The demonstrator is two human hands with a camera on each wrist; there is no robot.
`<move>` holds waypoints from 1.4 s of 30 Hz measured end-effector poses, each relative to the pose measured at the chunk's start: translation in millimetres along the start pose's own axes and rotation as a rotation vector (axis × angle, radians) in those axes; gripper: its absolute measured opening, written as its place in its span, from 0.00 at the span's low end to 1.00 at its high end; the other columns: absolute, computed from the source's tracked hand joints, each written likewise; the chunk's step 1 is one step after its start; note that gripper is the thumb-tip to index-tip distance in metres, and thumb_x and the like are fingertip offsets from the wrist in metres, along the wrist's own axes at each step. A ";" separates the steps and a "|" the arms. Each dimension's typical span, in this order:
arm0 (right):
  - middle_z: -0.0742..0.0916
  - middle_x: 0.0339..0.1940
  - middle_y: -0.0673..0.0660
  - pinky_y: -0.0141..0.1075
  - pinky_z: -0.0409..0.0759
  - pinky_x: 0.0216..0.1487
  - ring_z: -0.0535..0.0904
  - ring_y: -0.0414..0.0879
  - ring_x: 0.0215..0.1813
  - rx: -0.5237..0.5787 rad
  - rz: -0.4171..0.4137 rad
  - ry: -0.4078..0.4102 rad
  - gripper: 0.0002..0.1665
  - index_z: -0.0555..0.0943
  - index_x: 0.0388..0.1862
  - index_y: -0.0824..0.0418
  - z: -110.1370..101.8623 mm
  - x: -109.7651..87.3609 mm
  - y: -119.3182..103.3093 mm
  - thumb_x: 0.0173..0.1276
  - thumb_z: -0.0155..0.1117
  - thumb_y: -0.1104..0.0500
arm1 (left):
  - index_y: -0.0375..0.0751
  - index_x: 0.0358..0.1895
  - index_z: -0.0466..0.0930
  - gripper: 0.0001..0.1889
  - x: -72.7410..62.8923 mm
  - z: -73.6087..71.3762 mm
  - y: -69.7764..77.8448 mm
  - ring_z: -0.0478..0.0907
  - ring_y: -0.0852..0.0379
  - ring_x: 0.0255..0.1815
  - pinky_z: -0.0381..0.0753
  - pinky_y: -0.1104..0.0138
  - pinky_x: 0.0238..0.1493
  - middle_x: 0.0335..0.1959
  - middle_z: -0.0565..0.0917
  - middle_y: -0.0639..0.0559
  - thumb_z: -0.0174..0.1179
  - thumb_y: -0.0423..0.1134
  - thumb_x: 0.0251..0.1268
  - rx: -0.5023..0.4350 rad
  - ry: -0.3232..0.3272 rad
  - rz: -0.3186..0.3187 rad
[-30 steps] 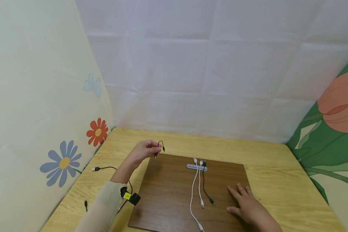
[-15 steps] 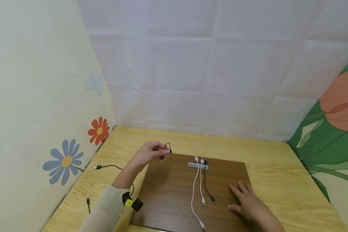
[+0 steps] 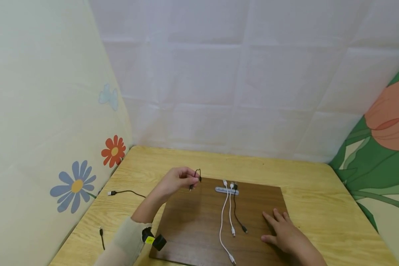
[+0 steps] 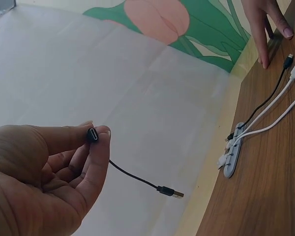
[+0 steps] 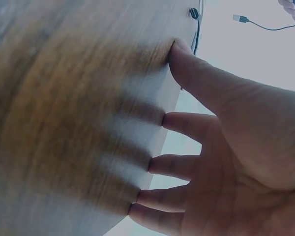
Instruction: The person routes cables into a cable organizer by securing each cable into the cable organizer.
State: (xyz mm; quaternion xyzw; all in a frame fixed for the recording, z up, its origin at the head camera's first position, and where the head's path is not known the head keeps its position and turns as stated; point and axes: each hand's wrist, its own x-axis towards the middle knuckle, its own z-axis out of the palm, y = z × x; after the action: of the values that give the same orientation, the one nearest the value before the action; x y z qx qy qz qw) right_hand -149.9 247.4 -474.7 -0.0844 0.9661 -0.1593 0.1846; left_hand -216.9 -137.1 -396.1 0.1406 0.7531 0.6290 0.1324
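Observation:
My left hand [image 3: 174, 183] pinches a short black USB cable [image 3: 200, 173] above the board's far left corner. In the left wrist view, thumb and index finger hold its USB-C plug [image 4: 92, 134], and the USB-A plug [image 4: 170, 191] dangles free. A grey cable clip strip [image 4: 232, 164] sits at the back of the brown board [image 3: 186, 229]. Two white cables [image 3: 221, 221] and a black cable [image 3: 236, 214] run from the strip toward the near side. With fingers spread, my right hand [image 3: 286, 234] rests its fingertips on the board's right part.
To the left of the board, a black cable with a USB-A plug [image 3: 112, 193] lies on the wooden table [image 3: 336, 221], passing behind the left forearm. A smaller black cable end [image 3: 101, 236] lies nearer. Fabric walls [image 3: 199, 81] stand behind and at both sides.
My left hand has carried the black USB cable to the right and slightly down, over the board's far left corner. My right hand has stayed in place on the board.

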 end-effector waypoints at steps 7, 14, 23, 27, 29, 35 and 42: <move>0.59 0.75 0.81 0.77 0.59 0.61 0.48 0.86 0.72 -0.007 0.000 -0.002 0.56 0.68 0.76 0.62 -0.3 1.2 -0.7 0.58 0.68 0.29 | 0.25 0.52 0.79 0.15 -3.3 4.1 1.1 0.83 0.51 0.40 0.83 0.62 0.43 0.37 0.86 0.47 0.62 0.35 0.72 -0.013 -0.016 -0.020; 0.59 0.75 0.81 0.77 0.59 0.61 0.48 0.86 0.72 -0.011 0.014 -0.012 0.56 0.68 0.76 0.62 0.3 0.8 -1.6 0.58 0.68 0.29 | 0.24 0.52 0.79 0.14 -4.2 7.9 -0.1 0.83 0.56 0.40 0.84 0.61 0.45 0.37 0.85 0.48 0.62 0.34 0.72 -0.016 -0.039 -0.013; 0.60 0.75 0.81 0.77 0.60 0.61 0.48 0.87 0.71 -0.019 0.018 -0.019 0.57 0.68 0.75 0.61 0.2 0.8 -2.6 0.57 0.67 0.28 | 0.23 0.54 0.78 0.14 -6.4 13.5 2.5 0.83 0.52 0.41 0.84 0.60 0.45 0.37 0.85 0.50 0.60 0.32 0.73 -0.009 -0.045 0.004; 0.60 0.75 0.81 0.78 0.60 0.60 0.49 0.87 0.71 -0.022 0.024 -0.026 0.56 0.68 0.75 0.61 -2.0 0.8 -2.6 0.57 0.68 0.28 | 0.25 0.53 0.79 0.13 -8.7 16.3 5.2 0.82 0.56 0.39 0.84 0.59 0.45 0.38 0.85 0.51 0.60 0.32 0.73 0.002 -0.054 0.014; 0.62 0.73 0.82 0.78 0.62 0.58 0.51 0.88 0.70 -0.029 0.019 -0.023 0.55 0.70 0.74 0.63 -4.7 1.4 -3.7 0.58 0.68 0.29 | 0.27 0.52 0.80 0.12 -10.5 17.6 7.1 0.82 0.57 0.39 0.84 0.59 0.45 0.38 0.85 0.50 0.61 0.33 0.73 0.007 -0.056 0.013; 0.80 0.61 0.73 0.66 0.71 0.62 0.74 0.73 0.63 0.029 -0.083 0.129 0.37 0.80 0.61 0.68 -18.4 8.1 -23.6 0.67 0.69 0.40 | 0.25 0.52 0.80 0.14 -15.4 22.8 14.4 0.82 0.56 0.38 0.84 0.59 0.44 0.39 0.85 0.43 0.62 0.34 0.72 0.008 -0.067 0.043; 0.89 0.41 0.50 0.40 0.83 0.44 0.84 0.45 0.42 0.319 -0.342 0.163 0.16 0.85 0.50 0.61 -29.4 29.2 -63.0 0.75 0.63 0.51 | 0.24 0.52 0.80 0.15 -17.9 31.2 19.7 0.82 0.57 0.37 0.83 0.66 0.41 0.37 0.85 0.49 0.63 0.34 0.71 -0.002 -0.079 0.087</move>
State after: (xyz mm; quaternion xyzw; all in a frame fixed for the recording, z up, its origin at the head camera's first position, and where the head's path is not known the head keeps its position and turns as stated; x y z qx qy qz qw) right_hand -181.4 190.1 -437.1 -0.2032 0.9121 -0.3451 0.0874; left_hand -187.7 -112.1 -381.8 0.1981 0.7399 0.6286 0.1347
